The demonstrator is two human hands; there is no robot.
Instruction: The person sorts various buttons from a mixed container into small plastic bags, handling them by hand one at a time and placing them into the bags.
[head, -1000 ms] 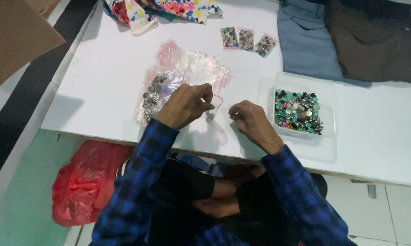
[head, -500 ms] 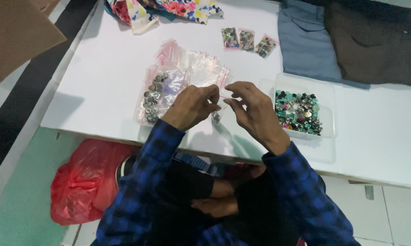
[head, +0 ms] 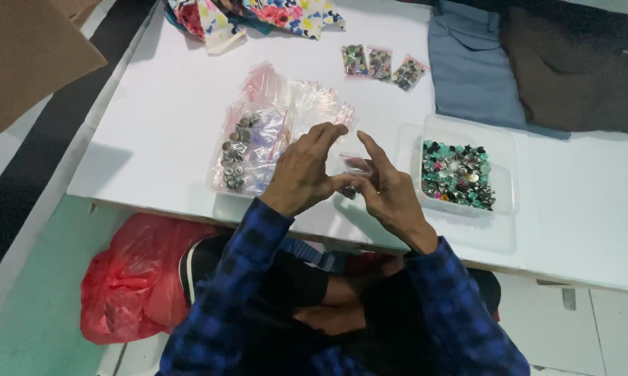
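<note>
Both hands meet over the table edge. The left hand (head: 301, 174) and right hand (head: 387, 191) pinch a small clear bag (head: 356, 166) between narrowed fingertips, keeping it steady. The button tray (head: 464, 132) sits just right of the right hand for easy reach; the bag pile (head: 255, 150) lies left of the left hand.

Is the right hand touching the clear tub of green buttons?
Apart. The head view shows bare white table between the right hand and the near wall of the clear tub; that hand pinches a small clear bag with the left hand.

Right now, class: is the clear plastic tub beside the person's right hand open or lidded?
Open. The clear plastic tub shows no lid; its green and silver buttons lie exposed.
</note>
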